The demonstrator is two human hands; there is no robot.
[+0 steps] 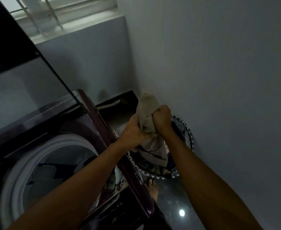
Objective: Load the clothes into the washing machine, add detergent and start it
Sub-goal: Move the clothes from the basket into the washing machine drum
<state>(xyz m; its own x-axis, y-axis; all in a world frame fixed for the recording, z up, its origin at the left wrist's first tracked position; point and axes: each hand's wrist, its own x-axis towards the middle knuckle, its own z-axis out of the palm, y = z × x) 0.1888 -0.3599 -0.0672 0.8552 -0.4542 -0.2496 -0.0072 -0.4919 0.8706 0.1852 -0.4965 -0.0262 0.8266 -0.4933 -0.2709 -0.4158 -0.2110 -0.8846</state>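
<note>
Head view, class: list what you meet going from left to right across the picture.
Washing machine drum → left hand → beige garment → right hand → patterned laundry basket → wall.

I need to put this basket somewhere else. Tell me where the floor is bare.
Bare floor lies between the washer and the wall, nearer than the basket, beside a foot. It is crowded at the basket, wedged against the wall.

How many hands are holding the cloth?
2. The left hand grips the beige cloth from the washing machine side, and the right hand grips it from the wall side, above the laundry basket.
</note>
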